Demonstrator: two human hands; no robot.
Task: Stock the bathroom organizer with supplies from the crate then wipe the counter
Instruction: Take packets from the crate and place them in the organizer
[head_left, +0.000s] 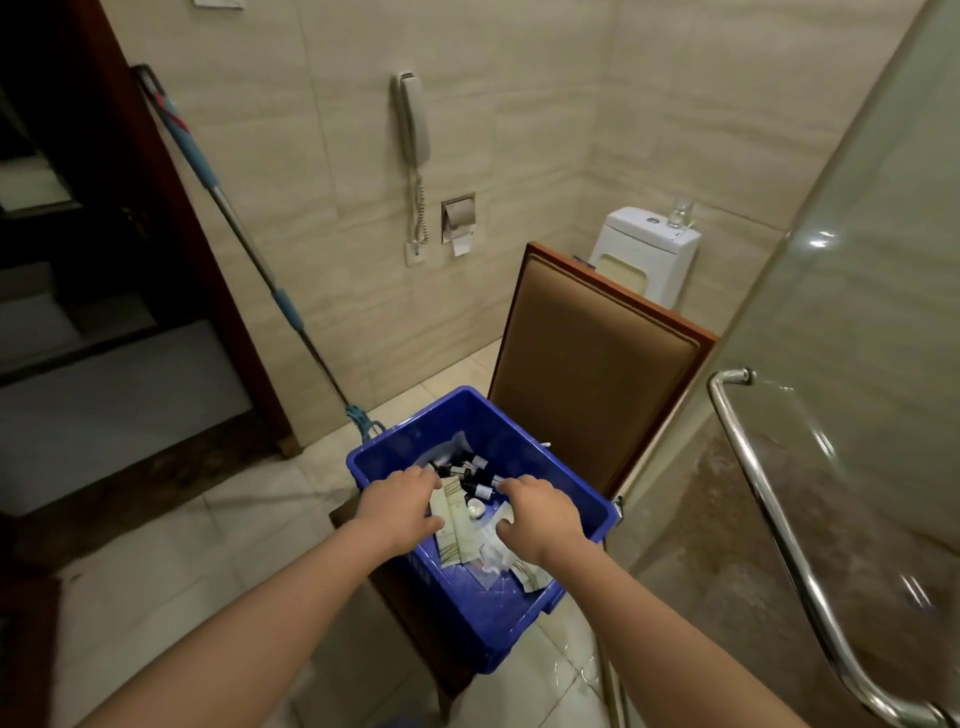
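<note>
Left hand (400, 512): it is reaching, palm down, into the blue crate (467, 618) at its left wall. The fingers are curving down over the cream packets (454, 525) and touching their upper ends. The fingertips are hiding under the hand, so I cannot tell whether it is gripping a packet or only resting on it.

Right hand (540, 519): it is also reaching palm down into the crate, toward the right wall. The fingers are bending, with the knuckles raised and the tips pointing at the small dark bottles (470, 470). The thumb is sticking out just above the clear wrappers (493, 553). I cannot tell whether it is holding anything. The two hands are staying apart, with packets showing between them.

Crate: it is sitting on the seat of a brown padded chair (592, 374), its far corner near the chair back and its near corner overhanging the front edge of the seat. The bottles are lying toward the crate's far side, the packets and wrappers toward its near side.

Surroundings: a mop (249, 244) is leaning on the tiled wall to the left, its head just behind the crate's far-left corner. A wall phone (413, 119) and a paper holder (458, 218) are hanging on the wall. A toilet (644, 254) is standing behind the chair back with a glass (680, 213) on its tank. A glass shower door (857, 312) with a chrome handle (779, 519) is crowding the right side.
</note>
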